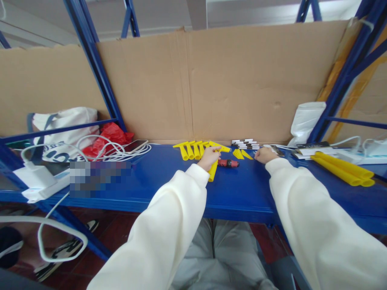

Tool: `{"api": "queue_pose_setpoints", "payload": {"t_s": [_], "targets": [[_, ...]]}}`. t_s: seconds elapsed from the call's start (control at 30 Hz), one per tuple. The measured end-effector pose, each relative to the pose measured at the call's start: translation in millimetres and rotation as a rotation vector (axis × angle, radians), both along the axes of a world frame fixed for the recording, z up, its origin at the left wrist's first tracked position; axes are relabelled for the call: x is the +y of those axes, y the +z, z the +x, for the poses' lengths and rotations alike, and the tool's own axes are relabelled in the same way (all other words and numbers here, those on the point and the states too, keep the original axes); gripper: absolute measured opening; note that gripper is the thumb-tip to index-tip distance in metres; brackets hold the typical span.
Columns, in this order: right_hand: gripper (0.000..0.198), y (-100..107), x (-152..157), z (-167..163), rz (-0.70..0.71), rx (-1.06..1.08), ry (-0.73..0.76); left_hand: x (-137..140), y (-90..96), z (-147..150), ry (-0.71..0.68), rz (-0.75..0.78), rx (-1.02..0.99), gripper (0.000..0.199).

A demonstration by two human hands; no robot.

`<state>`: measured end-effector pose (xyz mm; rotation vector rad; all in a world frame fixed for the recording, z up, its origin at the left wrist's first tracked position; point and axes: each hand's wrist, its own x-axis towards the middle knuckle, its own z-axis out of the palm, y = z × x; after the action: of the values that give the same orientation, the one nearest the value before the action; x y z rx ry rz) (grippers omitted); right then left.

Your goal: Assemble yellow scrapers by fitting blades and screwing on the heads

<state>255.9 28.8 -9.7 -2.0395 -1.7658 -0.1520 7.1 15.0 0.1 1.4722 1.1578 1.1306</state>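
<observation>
My left hand point(209, 157) is closed over a short yellow tube point(212, 174) on the blue shelf, its index finger reaching out to the right. Just right of it lies a red and black cylindrical tool point(229, 163). Behind and left, several yellow tubes point(190, 152) lie side by side, with flat yellow strips across their far ends. My right hand point(264, 155) rests curled on the shelf; anything in its fingers is hidden. Between the hands are small pointed yellow pieces point(238, 154), and behind them a stack of white and black pens point(245, 143).
Two long yellow rolls point(343, 169) lie at the right, near a white pouch point(306, 123). Left are white cables point(127, 153), a red plastic bag point(110, 139), a cloth bag point(65, 133) and a charger point(34, 175). A cardboard wall point(236, 80) stands behind; blue posts point(93, 60) frame the shelf.
</observation>
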Motion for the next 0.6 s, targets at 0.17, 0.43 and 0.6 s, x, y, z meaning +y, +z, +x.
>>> {"api": "queue_pose_setpoints", "payload": {"t_s": [0.17, 0.43, 0.6], "targets": [[0.013, 11.9, -1.6, -28.8, 0.033, 0.229, 0.247, -1.2, -0.8, 3.2, -0.055, 0.098, 0.033, 0.049], [0.01, 3.8, -3.7, -67.6, 0.227, 0.525, 0.48, 2.0, -6.9, 8.4, -0.152, 0.31, 0.158, 0.043], [0.011, 4.8, -6.9, -70.3, 0.223, 0.588, 0.44, 4.7, -10.6, 8.1, -0.162, 0.416, 0.203, 0.039]]}}
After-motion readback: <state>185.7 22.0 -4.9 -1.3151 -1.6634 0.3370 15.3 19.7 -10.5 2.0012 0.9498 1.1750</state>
